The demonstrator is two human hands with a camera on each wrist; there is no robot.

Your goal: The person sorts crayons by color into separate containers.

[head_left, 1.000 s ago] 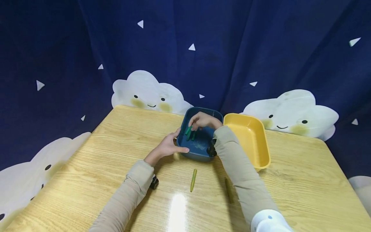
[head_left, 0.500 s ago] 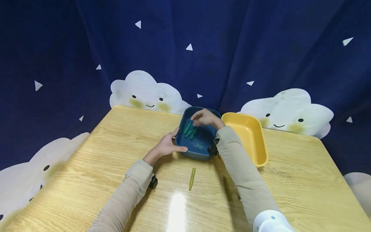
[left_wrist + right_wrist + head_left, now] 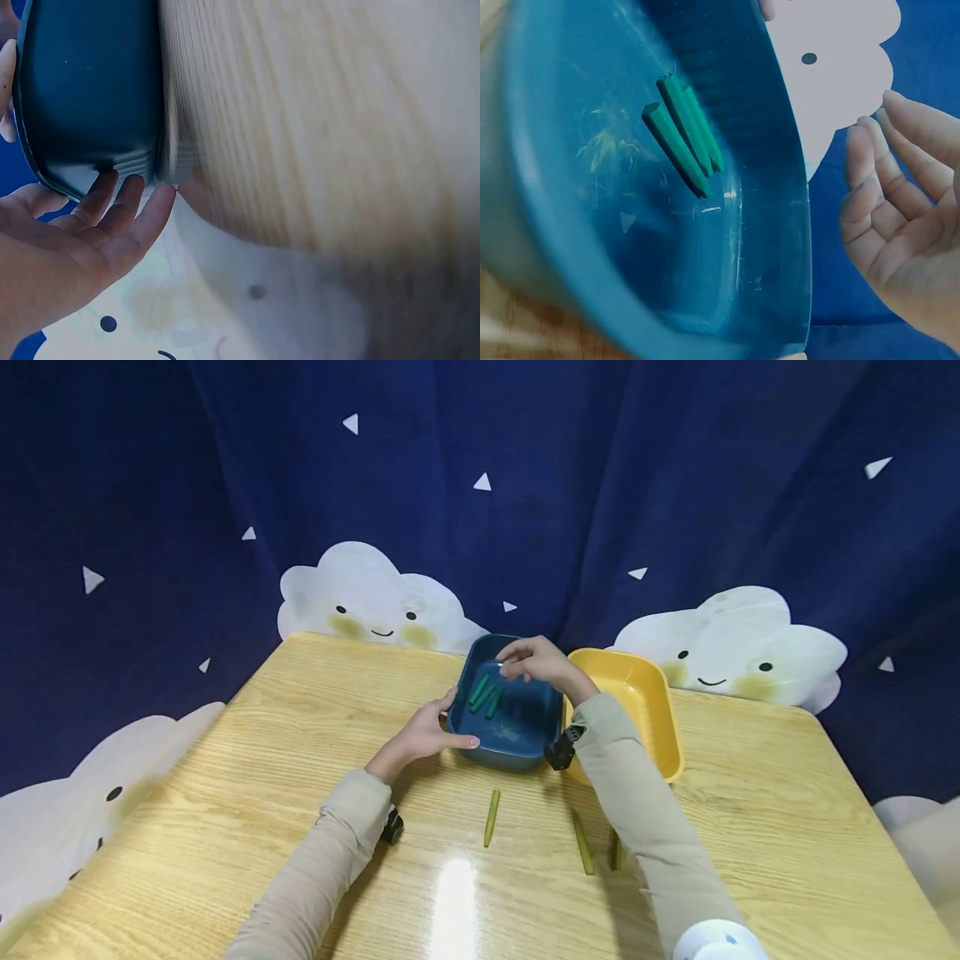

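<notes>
A dark blue bin (image 3: 517, 739) stands near the table's back edge. Three green crayons (image 3: 682, 127) lie on its floor, side by side toward one wall. My left hand (image 3: 423, 732) rests against the bin's near left corner, thumb along the front rim. In the left wrist view its fingers (image 3: 124, 225) are fairly straight and spread against the outer wall. My right hand (image 3: 542, 662) hovers over the bin's back right part with loosely bent fingers, and nothing shows between them in the right wrist view.
A yellow bin (image 3: 660, 718) stands right of the blue one, partly behind the right forearm. Three yellow crayons lie on the table (image 3: 750, 827) in front: one in the middle (image 3: 491, 818), another (image 3: 582, 843) and a third (image 3: 615, 852) beside the right sleeve.
My right hand has let go of the green crayons, which now lie in the blue bin, and has lifted back and right. The left hand has stayed at the bin's corner.
</notes>
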